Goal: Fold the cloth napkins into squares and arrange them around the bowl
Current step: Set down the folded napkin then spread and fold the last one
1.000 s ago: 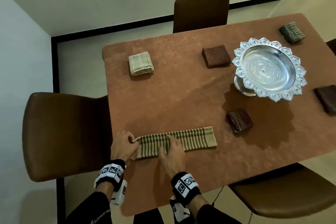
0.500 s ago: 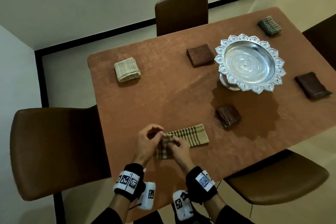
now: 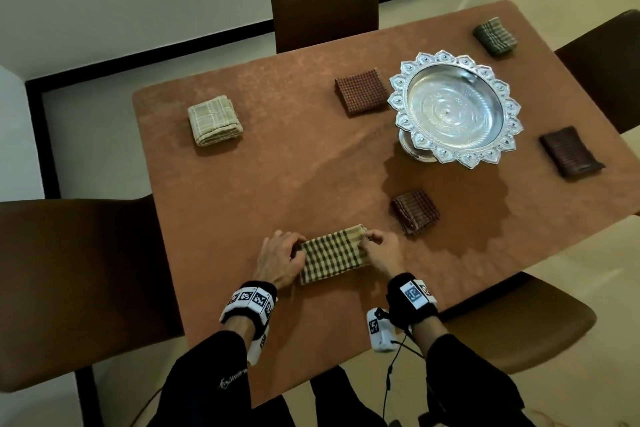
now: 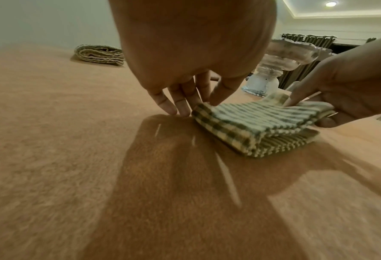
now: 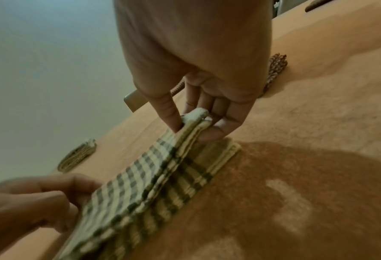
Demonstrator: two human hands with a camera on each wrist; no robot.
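Right hand [image 3: 382, 253] pinches checked napkin [image 3: 332, 253] (half-folded) | left hand [image 3: 278, 258] flat on it | bowl [image 3: 455, 111] empty

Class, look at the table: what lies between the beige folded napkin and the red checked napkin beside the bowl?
Only bare tablecloth lies between the beige napkin and red checked napkin; the head view shows this.

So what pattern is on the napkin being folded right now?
A cream and dark green check on the napkin, clearest in the head view.
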